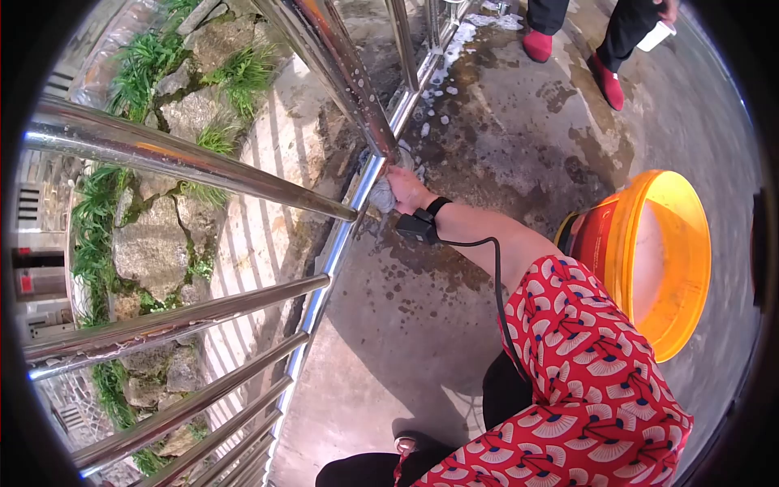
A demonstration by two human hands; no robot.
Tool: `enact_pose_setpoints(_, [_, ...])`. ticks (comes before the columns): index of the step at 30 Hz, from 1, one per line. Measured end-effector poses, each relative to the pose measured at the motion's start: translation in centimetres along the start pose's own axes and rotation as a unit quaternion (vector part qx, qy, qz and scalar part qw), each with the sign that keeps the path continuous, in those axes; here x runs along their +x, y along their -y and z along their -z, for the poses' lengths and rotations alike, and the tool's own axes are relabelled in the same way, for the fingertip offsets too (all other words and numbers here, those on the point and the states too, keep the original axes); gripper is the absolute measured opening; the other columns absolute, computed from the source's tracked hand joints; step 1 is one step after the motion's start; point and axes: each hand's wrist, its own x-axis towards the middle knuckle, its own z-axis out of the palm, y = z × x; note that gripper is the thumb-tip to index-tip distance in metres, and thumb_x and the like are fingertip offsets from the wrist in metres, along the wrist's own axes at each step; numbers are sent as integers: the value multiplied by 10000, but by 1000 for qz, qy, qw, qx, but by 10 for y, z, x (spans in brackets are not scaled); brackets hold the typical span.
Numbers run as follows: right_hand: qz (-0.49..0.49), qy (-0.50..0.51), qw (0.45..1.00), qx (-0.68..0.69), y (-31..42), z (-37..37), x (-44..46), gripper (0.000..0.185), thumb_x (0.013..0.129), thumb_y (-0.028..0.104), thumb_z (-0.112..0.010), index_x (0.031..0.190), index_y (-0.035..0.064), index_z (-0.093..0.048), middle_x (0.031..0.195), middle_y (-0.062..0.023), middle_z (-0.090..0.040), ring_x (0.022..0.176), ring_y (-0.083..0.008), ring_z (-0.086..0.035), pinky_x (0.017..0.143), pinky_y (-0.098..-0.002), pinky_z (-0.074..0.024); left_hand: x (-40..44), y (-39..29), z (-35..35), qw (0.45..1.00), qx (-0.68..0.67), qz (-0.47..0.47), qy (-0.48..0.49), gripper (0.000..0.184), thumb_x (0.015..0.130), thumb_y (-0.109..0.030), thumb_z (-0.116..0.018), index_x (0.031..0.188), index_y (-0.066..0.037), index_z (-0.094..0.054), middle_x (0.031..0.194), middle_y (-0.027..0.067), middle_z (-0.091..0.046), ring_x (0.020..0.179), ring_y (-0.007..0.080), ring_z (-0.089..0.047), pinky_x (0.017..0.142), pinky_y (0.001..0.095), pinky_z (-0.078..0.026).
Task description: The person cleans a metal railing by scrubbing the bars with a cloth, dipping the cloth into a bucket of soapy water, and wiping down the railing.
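My right hand point(410, 191) is closed around a bunched grey cloth point(381, 196). It presses the cloth to the shiny lower rail point(344, 230) of a metal railing, close to the foot of a thick post point(367, 97). A black band with a small box point(418, 226) and a cable is on that wrist. Wet spots dot the concrete floor point(406, 300) below the hand. My left hand is out of view.
A yellow bucket point(641, 268) with pale, cloudy liquid stands right of my arm. Metal bars point(195, 162) slant across the left. Suds point(458, 40) lie along the rail's far end. Another person in red shoes point(537, 46) stands at the top, a white object point(656, 36) by their hand.
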Motion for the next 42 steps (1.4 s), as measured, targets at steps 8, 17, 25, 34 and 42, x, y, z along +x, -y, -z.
enact_pose_setpoints(8, [-123, 22, 990, 62, 27, -44, -74, 328, 839, -7, -447, 1150, 41, -541, 971, -48, -623, 869, -173, -622, 769, -346, -518, 3, 5, 4, 1000, -14, 9, 20, 211, 861, -185, -413, 684, -153, -303, 577, -19, -199, 510, 137, -239, 540, 294, -288])
enact_pose_setpoints(17, [172, -61, 856, -484, 72, -85, -105, 290, 840, -4, -476, 1116, 45, -550, 1091, -94, -578, 962, -184, -548, 864, -319, -436, -5, 9, 0, 998, 31, -31, -46, 299, 898, -215, -395, 628, -157, -279, 550, -13, -250, 501, 139, -255, 567, 303, -292])
enact_pose_setpoints(25, [103, 165, 255, -947, 91, -145, -22, 184, 780, 163, -599, 930, 109, -691, 1011, -64, -643, 984, -271, -541, 757, -461, -408, -2, 10, -9, 994, -94, -1, -56, 271, 868, -231, -515, 650, -151, -375, 514, -35, -270, 399, 90, -243, 417, 232, -227])
enact_pose_setpoints(34, [-19, 33, 288, -957, 81, -145, 43, 287, 775, 189, -607, 1034, 79, -667, 1092, -106, -637, 977, -297, -620, 741, -514, -462, -2, 12, -13, 999, -38, -16, -29, 276, 850, -202, -480, 606, -168, -354, 498, -52, -210, 401, 72, -197, 419, 222, -213])
enact_pose_setpoints(42, [57, 317, 217, -921, 48, -89, 112, 353, 685, 317, -682, 991, 141, -678, 1001, -127, -649, 915, -283, -628, 754, -379, -509, -10, 19, -15, 994, -25, -101, 32, 318, 902, -205, -429, 612, -152, -309, 529, -39, -182, 444, 84, -181, 439, 234, -189])
